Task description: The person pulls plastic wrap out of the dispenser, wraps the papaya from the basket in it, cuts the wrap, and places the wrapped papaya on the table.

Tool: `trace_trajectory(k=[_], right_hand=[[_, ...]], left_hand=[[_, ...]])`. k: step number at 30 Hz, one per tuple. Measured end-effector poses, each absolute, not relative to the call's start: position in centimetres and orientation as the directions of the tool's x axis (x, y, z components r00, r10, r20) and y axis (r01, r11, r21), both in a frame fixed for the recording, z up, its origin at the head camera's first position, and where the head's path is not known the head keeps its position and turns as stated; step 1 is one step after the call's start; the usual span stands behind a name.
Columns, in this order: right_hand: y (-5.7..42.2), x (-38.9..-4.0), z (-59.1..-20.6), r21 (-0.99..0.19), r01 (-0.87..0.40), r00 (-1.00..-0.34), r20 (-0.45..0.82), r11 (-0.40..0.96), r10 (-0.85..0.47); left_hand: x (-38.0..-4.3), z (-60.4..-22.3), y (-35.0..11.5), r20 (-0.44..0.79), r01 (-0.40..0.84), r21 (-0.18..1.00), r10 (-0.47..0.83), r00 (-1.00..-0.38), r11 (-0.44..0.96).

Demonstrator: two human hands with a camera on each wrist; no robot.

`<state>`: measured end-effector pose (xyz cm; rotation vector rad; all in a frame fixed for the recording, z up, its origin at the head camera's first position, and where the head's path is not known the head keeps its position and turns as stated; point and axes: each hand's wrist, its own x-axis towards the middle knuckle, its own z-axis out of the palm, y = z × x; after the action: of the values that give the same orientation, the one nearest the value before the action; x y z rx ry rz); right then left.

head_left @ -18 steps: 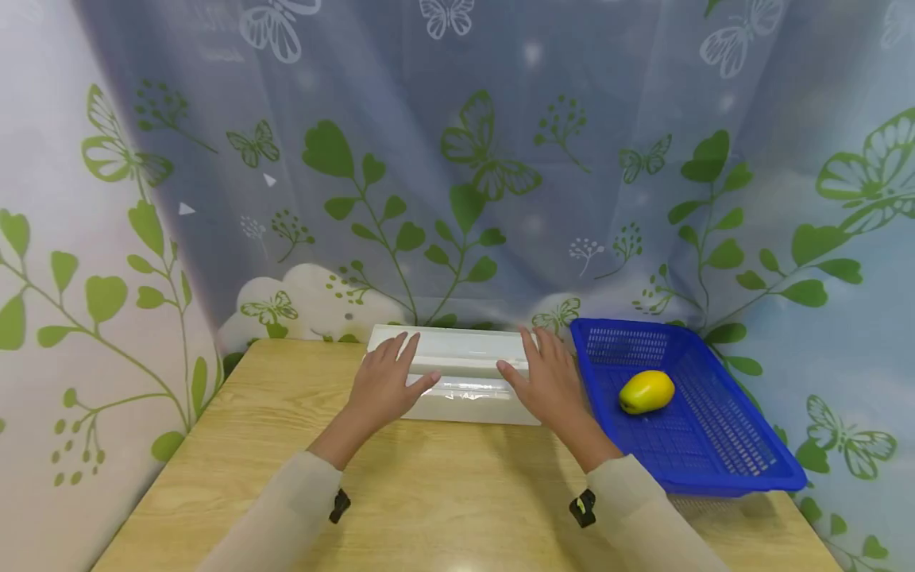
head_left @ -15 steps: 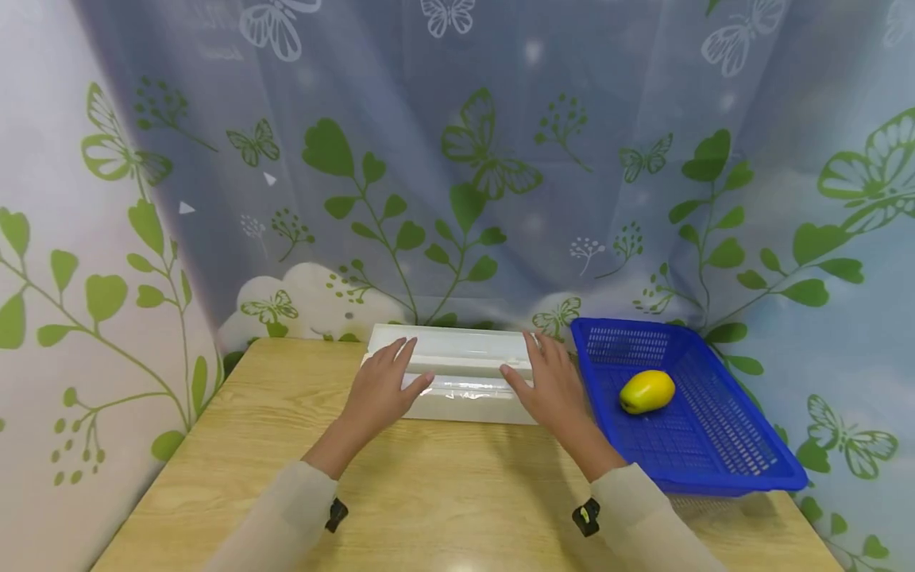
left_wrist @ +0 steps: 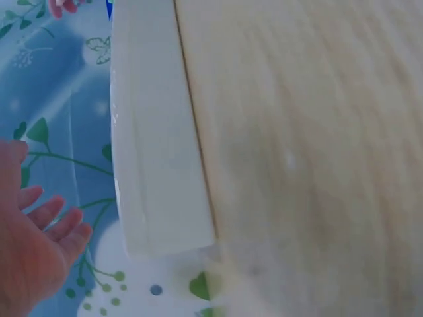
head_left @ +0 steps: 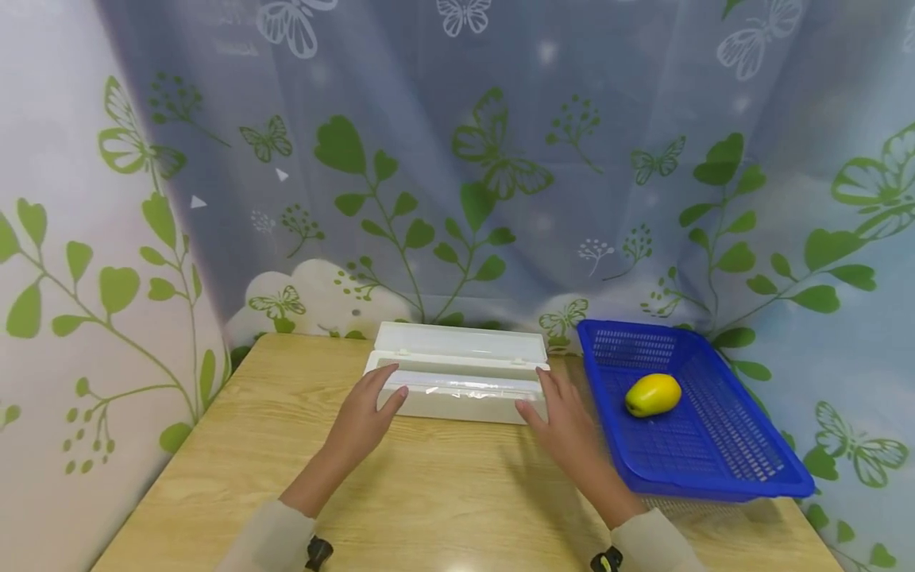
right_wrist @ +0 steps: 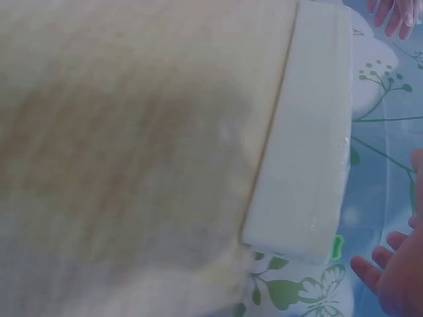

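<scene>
A long white box (head_left: 457,405) lies at the back of the table with its hinged lid (head_left: 461,342) raised towards the curtain. Inside is a roll of clear, shiny film (head_left: 465,383), probably cling film. My left hand (head_left: 364,413) is at the box's left end, fingers relaxed, holding nothing. At the opposite end, my right hand (head_left: 568,417) also has relaxed fingers and holds nothing. Each wrist view shows a gap between the near hand and the box's outer side; whether any fingertip touches the box cannot be told.
Right of the box sits a blue plastic basket (head_left: 704,429) with a yellow mango-like fruit (head_left: 654,395) in it. Wooden tabletop (head_left: 443,492) spreads in front of the box. A patterned curtain (head_left: 400,262) hangs close behind.
Both hands have drawn back towards me and spread apart, uncovering more of the box and its raised lid. The head view has shifted slightly. Box, basket and fruit appear to stay put.
</scene>
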<state>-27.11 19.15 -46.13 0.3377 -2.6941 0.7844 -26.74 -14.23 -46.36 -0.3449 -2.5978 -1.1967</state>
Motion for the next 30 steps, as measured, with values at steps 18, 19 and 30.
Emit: trace_trajectory(k=[18, 19, 30], right_hand=[[21.2, -27.0, -49.5, -0.842, -0.122, -0.955, 0.244, 0.526, 0.168], [21.2, -27.0, -49.6, -0.848, -0.107, -0.956, 0.231, 0.52, 0.18], [21.0, -27.4, -50.9, -0.883, -0.08, -0.964, 0.186, 0.463, 0.188]], left_hand=[[-26.9, -49.6, -16.2, 0.256, 0.183, 0.9, -0.14, -0.956, 0.396], [-27.0, -49.7, -16.2, 0.243, 0.169, 0.904, -0.146, -0.959, 0.392], [-27.9, -50.9, -16.7, 0.158, 0.073, 0.934, -0.219, -0.963, 0.35]])
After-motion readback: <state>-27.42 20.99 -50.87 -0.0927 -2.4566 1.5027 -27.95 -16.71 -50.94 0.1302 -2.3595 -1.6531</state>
